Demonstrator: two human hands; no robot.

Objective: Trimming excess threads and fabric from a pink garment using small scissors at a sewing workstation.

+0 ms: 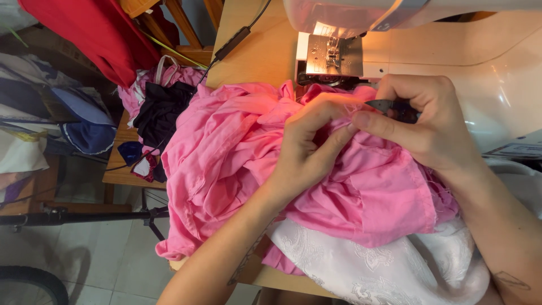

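Note:
A bunched pink cloth point(226, 152) lies heaped on the wooden sewing table point(254, 51) in front of a white sewing machine point(451, 51). My left hand point(307, 147) pinches a fold of the pink cloth near its upper edge. My right hand point(429, 121) grips small dark thread snips point(395, 107), their tip touching the cloth right beside my left fingertips. The machine's needle plate point(333, 56) is lit just behind the cloth.
A white patterned fabric point(367, 265) lies under the pink cloth at the front. At the left, a low wooden stand holds pink and black garments point(161, 110); a red cloth point(96, 34) hangs above. A black cable point(231, 42) crosses the table. Tiled floor below left.

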